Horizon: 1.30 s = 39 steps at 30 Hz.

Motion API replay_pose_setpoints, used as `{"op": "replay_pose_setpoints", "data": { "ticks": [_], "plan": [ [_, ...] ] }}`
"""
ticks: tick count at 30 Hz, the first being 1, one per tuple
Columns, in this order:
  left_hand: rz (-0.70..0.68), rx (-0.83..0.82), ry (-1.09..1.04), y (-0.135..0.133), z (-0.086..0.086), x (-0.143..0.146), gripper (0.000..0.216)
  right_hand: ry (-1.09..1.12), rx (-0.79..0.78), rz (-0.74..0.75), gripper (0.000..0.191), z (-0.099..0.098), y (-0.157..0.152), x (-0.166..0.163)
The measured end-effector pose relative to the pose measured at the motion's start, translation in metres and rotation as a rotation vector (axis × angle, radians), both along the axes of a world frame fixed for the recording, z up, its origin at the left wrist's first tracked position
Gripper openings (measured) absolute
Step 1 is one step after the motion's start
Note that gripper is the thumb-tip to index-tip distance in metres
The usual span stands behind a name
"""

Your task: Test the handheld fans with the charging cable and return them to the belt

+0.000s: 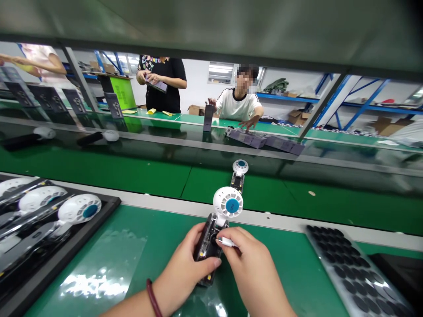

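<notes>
My left hand (188, 259) is closed around the dark, see-through handle of a handheld fan (209, 246). The fan's white round head (228, 202) has a blue centre and points up, away from me. Between thumb and fingers, my right hand (253, 262) pinches a white cable plug (227, 241). The plug's tip is close to the upper part of the handle; whether it is inserted I cannot tell. Just beyond the held fan lies another fan (240, 167) of the same kind on the green conveyor belt.
At left a black tray (110, 204) holds several fans. A sheet of black round pads (350, 268) lies at right. Across the belt (158, 176) two co-workers handle dark boxes (246, 137); a third person stands far left. A shelf (211, 26) hangs overhead.
</notes>
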<state>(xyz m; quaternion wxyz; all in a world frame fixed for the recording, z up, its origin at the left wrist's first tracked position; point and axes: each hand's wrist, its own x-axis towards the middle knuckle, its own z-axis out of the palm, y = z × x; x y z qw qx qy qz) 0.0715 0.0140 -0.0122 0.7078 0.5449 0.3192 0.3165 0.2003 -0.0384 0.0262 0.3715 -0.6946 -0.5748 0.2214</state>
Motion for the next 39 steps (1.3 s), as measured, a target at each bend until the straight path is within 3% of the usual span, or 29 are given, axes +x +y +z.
{"op": "replay_pose_setpoints", "data": {
  "ticks": [8, 12, 15, 20, 26, 39],
  "plan": [
    [0.03, -0.006, 0.048, -0.001, 0.008, 0.003, 0.052, -0.246, 0.125, -0.015, 0.02, -0.004, -0.002, -0.007],
    [0.04, -0.024, 0.056, -0.001, 0.011, 0.003, 0.05, -0.293, 0.086, -0.104, 0.021, -0.009, 0.0, -0.009],
    [0.054, -0.035, 0.034, -0.001, 0.011, 0.001, 0.05, -0.147, 0.078, -0.153, 0.022, -0.014, 0.003, -0.008],
    [0.014, -0.212, -0.115, 0.001, 0.013, -0.004, 0.053, 0.379, 0.044, -0.194, 0.015, -0.021, 0.006, 0.001],
    [0.043, -0.413, -0.263, 0.003, 0.019, -0.008, 0.019, 0.442, 0.013, -0.017, 0.03, -0.021, -0.001, 0.007],
    [0.091, -0.336, -0.151, 0.0, 0.021, -0.004, 0.022, 0.22, 0.053, 0.19, 0.023, -0.015, -0.006, -0.004]
  ]
}}
